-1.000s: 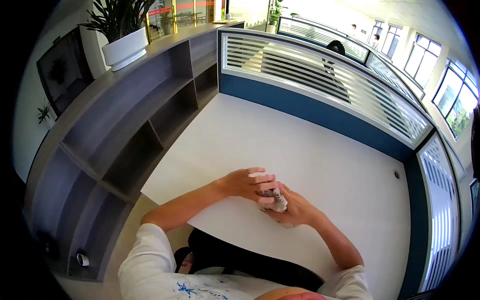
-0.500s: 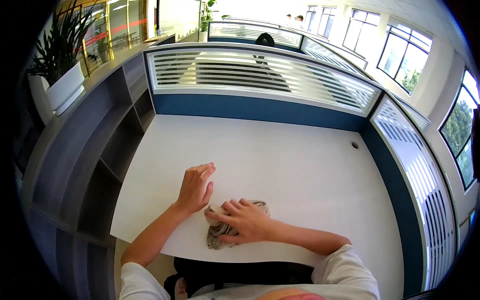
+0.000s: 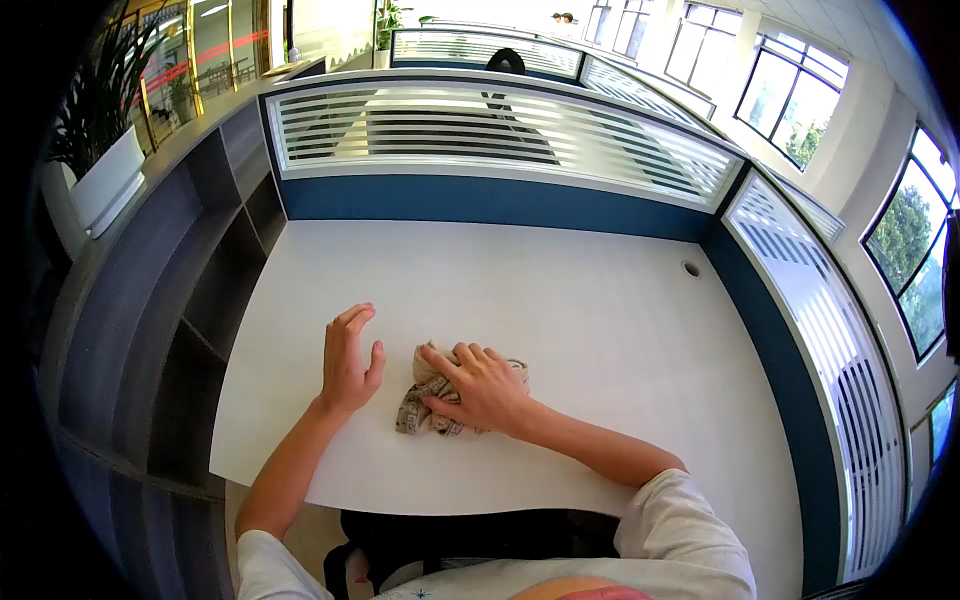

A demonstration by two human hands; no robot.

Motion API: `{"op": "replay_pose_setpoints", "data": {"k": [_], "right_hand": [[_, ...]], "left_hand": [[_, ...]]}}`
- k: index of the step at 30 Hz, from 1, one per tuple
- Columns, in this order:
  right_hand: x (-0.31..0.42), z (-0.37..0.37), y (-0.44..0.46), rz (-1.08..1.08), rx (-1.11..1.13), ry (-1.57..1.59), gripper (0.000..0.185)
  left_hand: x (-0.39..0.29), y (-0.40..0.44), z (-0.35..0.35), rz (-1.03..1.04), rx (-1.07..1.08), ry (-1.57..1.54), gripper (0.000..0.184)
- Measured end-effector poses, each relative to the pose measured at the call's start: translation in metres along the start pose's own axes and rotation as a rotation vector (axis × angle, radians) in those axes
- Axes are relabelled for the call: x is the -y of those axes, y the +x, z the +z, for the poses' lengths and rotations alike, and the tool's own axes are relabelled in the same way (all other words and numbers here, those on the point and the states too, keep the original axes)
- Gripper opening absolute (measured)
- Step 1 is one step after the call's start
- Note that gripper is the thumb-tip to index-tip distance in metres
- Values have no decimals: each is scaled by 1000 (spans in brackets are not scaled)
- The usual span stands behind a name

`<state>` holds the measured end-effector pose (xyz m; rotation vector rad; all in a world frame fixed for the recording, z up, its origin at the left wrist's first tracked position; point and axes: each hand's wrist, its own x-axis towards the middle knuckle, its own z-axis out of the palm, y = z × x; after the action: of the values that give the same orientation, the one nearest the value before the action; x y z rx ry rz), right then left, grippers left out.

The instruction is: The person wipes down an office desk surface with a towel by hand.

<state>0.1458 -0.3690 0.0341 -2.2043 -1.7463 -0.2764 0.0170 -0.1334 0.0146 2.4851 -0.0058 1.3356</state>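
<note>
Patterned cloth (image 3: pixel 420 393) lies crumpled beneath the spread right hand (image 3: pixel 488 390); the left hand (image 3: pixel 347 368) (thumb apart) is nearby.

No words, brand or number legible in the head view. Closest to lettering: small dark print on the crumpled cloth (image 3: pixel 411 412) under the right hand (image 3: pixel 485 392); folds and the fingers break it up, and I cannot tell whether it is letters or only pattern. White shirt (image 3: pixel 690 515): a small blue star-like mark (image 3: pixel 422 594) on the front, at the bottom edge of view; no characters to be made out. Far glass (image 3: pixel 212 65), upper left: red bands (image 3: pixel 250 40) across it, too distant and small to tell if they carry any writing.
</note>
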Motion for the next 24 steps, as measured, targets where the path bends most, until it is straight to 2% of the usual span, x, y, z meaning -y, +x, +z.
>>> {"op": "replay_pose_setpoints", "data": {"k": [4,7,10,13,15,18,20,23,24], "right_hand": [[21,-4,-28,-206,20,148,78],[41,-14,-44,-314,130,159,77],[38,-18,-37,-216,103,224,72],[29,-40,7,72,460,119,65],[-2,-23,-3,207,92,107,60],[-38,-12,10,184,-20,123,62],[-24,-7,-2,40,22,97,64],[14,-14,-26,-201,114,161,67],[29,-11,-28,-228,297,110,66]], "left_hand": [[1,-1,1,-4,28,-54,40],[-3,-3,2,-25,50,-123,34],[-9,-4,0,-41,63,-106,30],[-10,-2,-5,-43,81,-26,25],[-3,4,-6,5,89,11,21],[4,5,-6,19,92,45,16],[9,1,-4,-8,143,71,13],[10,-4,2,-83,329,96,10],[12,-5,3,-127,418,80,16]]}}
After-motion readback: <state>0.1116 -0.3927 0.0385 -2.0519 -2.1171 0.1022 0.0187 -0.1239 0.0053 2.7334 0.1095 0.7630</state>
